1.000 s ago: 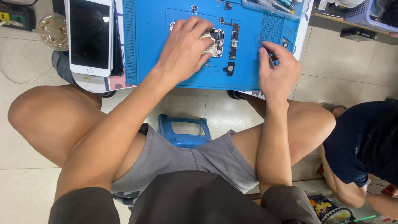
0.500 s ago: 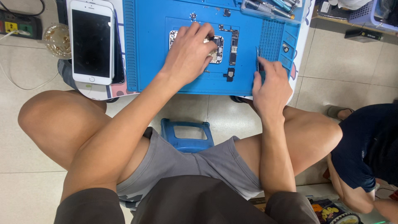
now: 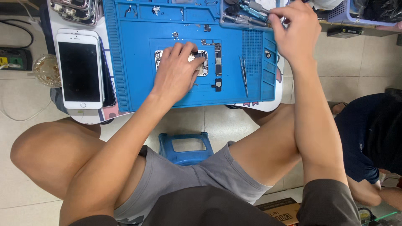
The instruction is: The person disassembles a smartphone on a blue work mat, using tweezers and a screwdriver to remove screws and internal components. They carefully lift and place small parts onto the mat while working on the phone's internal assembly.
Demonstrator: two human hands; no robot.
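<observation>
My left hand (image 3: 176,75) flat on opened phone (image 3: 202,62), grip loose, right hand (image 3: 293,31) grip pinching far screwdriver (image 3: 251,7), tweezers (image 3: 243,75) between.

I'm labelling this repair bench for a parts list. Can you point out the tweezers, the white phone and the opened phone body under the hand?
tweezers (image 3: 243,75), head view, middle of the shafts.
white phone (image 3: 79,71), head view, centre of the dark screen.
opened phone body (image 3: 202,66), head view, exposed right end.

A phone repair workshop: a blue repair mat (image 3: 138,62) covers the table, with tweezers (image 3: 243,75), screwdrivers (image 3: 245,10) and an opened phone (image 3: 202,62).
</observation>
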